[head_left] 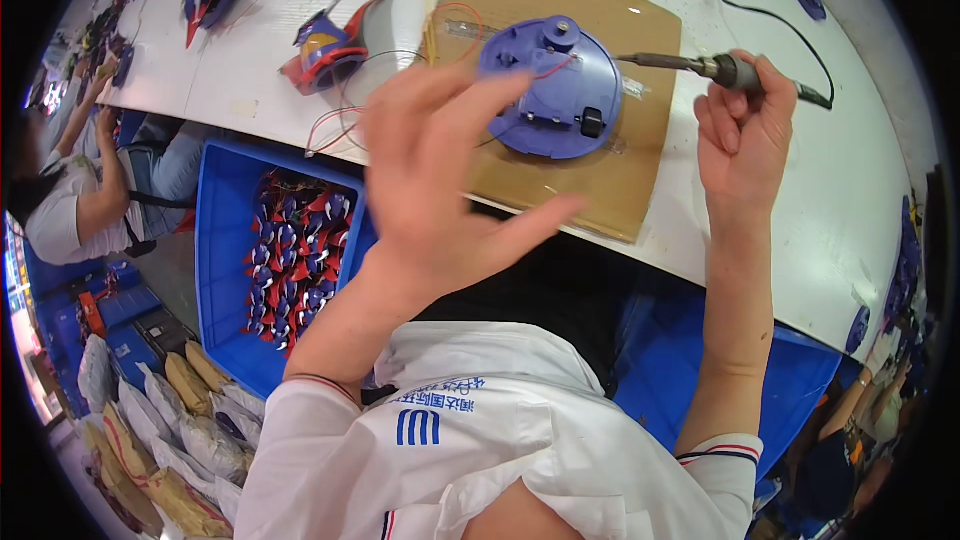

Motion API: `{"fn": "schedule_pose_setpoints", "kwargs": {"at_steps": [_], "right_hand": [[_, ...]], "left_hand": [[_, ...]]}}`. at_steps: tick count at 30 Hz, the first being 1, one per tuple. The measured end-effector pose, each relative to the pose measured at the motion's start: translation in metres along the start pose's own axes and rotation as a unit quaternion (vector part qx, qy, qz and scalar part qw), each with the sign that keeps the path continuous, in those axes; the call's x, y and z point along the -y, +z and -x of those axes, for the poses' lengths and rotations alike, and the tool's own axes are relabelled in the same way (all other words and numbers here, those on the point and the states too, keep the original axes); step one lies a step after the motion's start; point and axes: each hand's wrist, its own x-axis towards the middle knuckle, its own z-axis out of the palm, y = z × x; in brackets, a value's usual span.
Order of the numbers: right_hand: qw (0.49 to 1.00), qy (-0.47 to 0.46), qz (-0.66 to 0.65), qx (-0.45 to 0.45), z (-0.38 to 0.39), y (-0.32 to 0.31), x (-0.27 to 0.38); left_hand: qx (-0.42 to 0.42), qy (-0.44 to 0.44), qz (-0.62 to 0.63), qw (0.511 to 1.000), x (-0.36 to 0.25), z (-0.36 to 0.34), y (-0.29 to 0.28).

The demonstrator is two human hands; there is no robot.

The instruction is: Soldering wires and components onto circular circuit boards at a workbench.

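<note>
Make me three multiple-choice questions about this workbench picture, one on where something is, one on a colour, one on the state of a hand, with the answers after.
1. Where does the round plastic toy base lie?
A. on the brown cardboard sheet
B. in the blue bin
C. on the floor

2. What colour is that toy base?
A. red
B. blue-purple
C. yellow

3. What is the right hand doing?
A. resting flat on the table
B. gripping a soldering iron
C. holding a cardboard box

Answers:
1 A, the base sits on the cardboard on the white table.
2 B, its shell is blue-purple with a black switch.
3 B, the fingers close around the iron's handle, tip pointing toward the base, while the left hand is open, fingers spread, holding nothing.
</note>
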Motion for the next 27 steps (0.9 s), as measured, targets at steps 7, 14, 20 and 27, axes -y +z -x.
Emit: {"fn": "schedule_pose_setpoints", "kwargs": {"at_steps": [7, 14, 20, 27], "right_hand": [[0.999, -0.004, -0.019, -0.036, -0.004, -0.029, 0.023], [0.999, -0.004, -0.028, -0.028, -0.007, -0.015, 0.016], [0.998, -0.002, -0.032, -0.052, -0.005, -0.01, 0.014], [0.997, 0.005, -0.034, -0.069, -0.006, -0.011, 0.016]], "left_hand": [[0.159, 0.005, -0.075, 0.984, 0.014, -0.014, 0.042], [0.076, 0.066, -0.041, 0.994, 0.014, -0.019, 0.033], [-0.05, -0.044, 0.027, 0.997, 0.044, -0.046, 0.004], [-0.116, -0.052, -0.305, 0.944, 0.089, -0.045, -0.027]]}}
